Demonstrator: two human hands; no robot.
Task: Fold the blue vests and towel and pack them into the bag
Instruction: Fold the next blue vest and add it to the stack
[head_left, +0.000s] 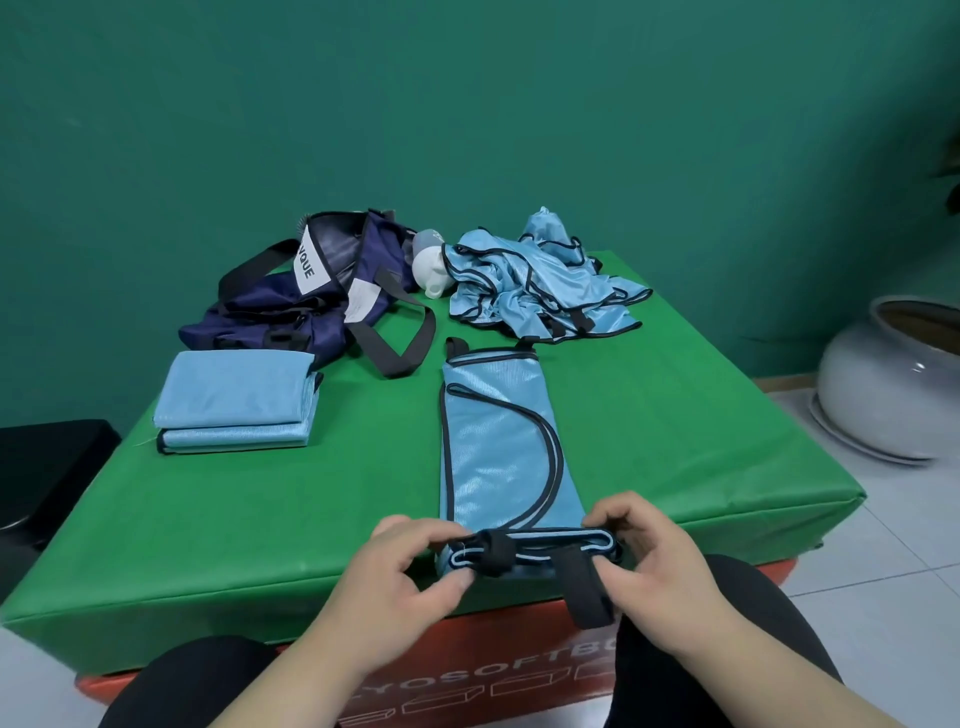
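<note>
I have the left hand (405, 571) and right hand (660, 561) both pinching the near hem of the vest (498, 447). It lies on the surface (675, 415) as a narrow strip.

I'd lift both corners level and carry them forward together, which should keep the fold square. The strip's long axis runs straight away from my fingers (623, 506), far end pointing ahead.

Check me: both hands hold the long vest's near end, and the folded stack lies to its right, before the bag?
No: in the head view the stack lies left of the vest, before the bag; left hand and right hand hold its near end.
</note>
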